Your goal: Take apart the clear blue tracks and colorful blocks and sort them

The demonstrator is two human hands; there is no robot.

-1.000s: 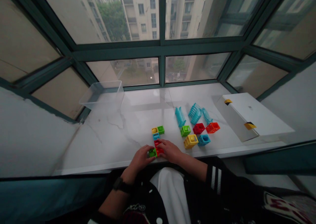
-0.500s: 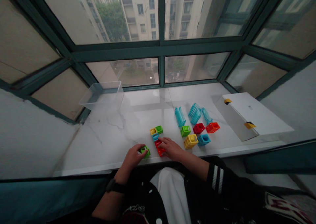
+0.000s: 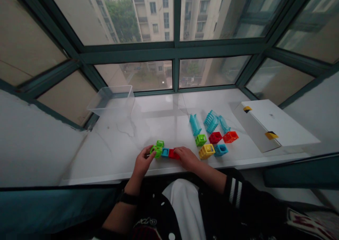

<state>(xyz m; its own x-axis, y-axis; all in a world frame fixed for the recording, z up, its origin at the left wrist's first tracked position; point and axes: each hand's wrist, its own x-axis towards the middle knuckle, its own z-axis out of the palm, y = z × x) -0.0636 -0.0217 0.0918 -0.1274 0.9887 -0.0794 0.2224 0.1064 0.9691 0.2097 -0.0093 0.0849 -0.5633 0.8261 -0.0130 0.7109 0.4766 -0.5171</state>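
Note:
On the white marble sill [image 3: 127, 137] lies a joined row of small hollow toy cubes [image 3: 165, 151]: green at the left, then blue, then red. My left hand [image 3: 141, 162] is closed on a green cube [image 3: 156, 151] at the row's left end. My right hand [image 3: 186, 157] rests on the red cube [image 3: 173, 154] at the right end, fingers curled over it. Another green cube [image 3: 160, 143] sits just behind the row.
To the right lie loose cubes: green [image 3: 201, 139], yellow [image 3: 207, 151], blue [image 3: 220, 149], red [image 3: 215, 137], orange [image 3: 230, 136], with cyan ribbed track pieces [image 3: 210, 120] behind. A clear plastic bin [image 3: 112, 99] stands at the back left, a white box [image 3: 267, 123] at the right.
The cube chain has been turned from a line running away from me into a sideways row. My left hand took a green cube off, then brought it to the row's left end.

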